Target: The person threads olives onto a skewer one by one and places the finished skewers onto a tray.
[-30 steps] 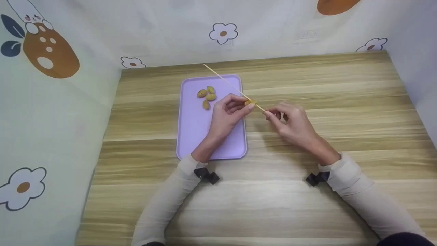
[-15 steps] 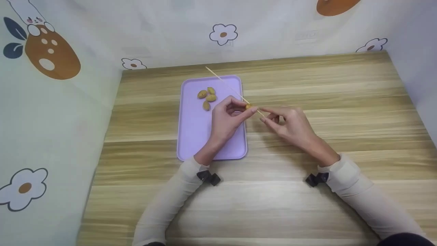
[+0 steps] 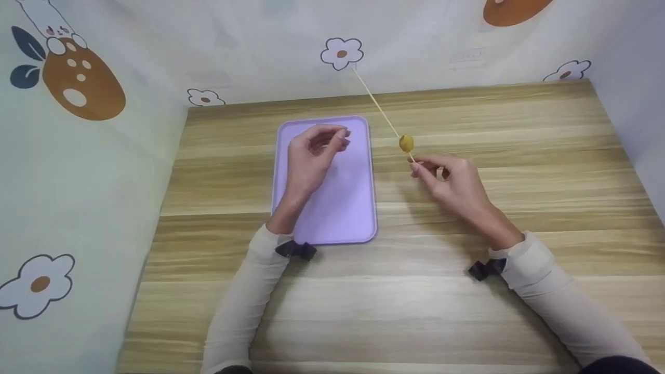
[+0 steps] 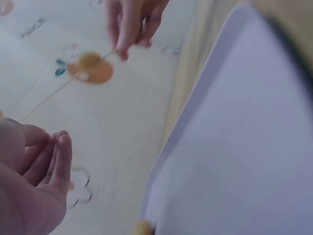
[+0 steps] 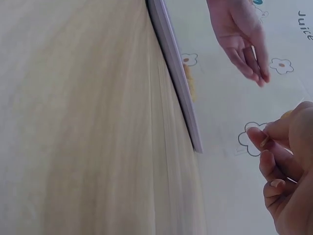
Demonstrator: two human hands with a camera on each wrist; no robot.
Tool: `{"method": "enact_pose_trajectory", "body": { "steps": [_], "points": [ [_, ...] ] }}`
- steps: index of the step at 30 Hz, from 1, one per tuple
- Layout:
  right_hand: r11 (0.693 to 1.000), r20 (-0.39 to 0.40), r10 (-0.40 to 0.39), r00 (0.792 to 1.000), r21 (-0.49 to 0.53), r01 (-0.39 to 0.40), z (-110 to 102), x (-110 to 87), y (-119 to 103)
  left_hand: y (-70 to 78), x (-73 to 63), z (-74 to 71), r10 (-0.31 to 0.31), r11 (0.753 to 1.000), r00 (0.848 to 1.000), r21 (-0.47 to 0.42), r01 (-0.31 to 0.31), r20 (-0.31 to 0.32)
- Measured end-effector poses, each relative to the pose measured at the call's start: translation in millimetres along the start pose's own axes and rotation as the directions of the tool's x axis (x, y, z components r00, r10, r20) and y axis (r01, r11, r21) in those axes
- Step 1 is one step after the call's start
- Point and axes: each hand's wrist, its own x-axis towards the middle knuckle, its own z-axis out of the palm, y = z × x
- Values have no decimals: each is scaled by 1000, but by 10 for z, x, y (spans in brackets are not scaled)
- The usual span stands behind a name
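My right hand [image 3: 454, 182] pinches a thin bamboo skewer [image 3: 376, 104] near its lower end, between thumb and fingertips. One small oval yellow-brown fruit [image 3: 406, 143] is threaded on the skewer, just above those fingertips. The long bare part slants up and to the left, toward the wall. Over the lilac tray [image 3: 337, 218] hovers my left hand [image 3: 311, 163], its fingers loosely bent with nothing between them. It hides the loose fruits on the tray in the head view. Part of one loose fruit [image 4: 144, 227] shows in the left wrist view, and several fruits [image 5: 190, 83] show past the tray's edge in the right wrist view.
The tray lies on a wood-grain table [image 3: 405, 301]. A pale wall covering [image 3: 260, 47] with printed flowers and oranges stands along the back and left. Each sleeve carries a small black wrist camera, such as the left one [image 3: 296, 250].
My left hand has let go of the fruit on the skewer and moved left over the tray. The right hand keeps the skewer, whose far tip has swung up and to the right.
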Motion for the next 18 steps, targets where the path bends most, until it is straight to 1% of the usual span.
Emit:
{"method": "enact_pose_trajectory", "body": {
  "steps": [2,3,4,6,8,10,12,14,16,18],
  "points": [
    [1000,-1,21,1000,11,-21,-18,7,14,-11,51,-134,-22,995,1000,93,22,1],
    [999,-2,29,1000,16,-29,-26,10,23,-20,74,-196,-38,988,999,152,36,9],
    [999,-3,36,999,24,-36,-27,11,30,-36,93,-256,-57,974,998,220,50,21],
    [998,-7,43,999,36,-43,-26,12,48,-68,127,-358,-104,933,993,350,79,52],
    [998,-10,43,999,40,-42,-24,13,64,-101,151,-436,-154,881,984,463,98,85],
    [998,-12,46,999,42,-45,-20,14,79,-138,163,-488,-205,829,972,549,109,116],
    [998,-13,50,999,47,-50,-16,15,91,-172,162,-521,-244,789,960,603,114,138],
    [997,-15,55,998,57,-55,-14,17,92,-198,154,-539,-263,760,952,642,104,157],
    [996,-15,58,998,62,-57,-13,19,90,-214,142,-551,-269,742,948,665,91,170],
    [996,-11,60,998,64,-59,-13,24,85,-223,131,-561,-267,733,945,676,73,188]
  ]
}}
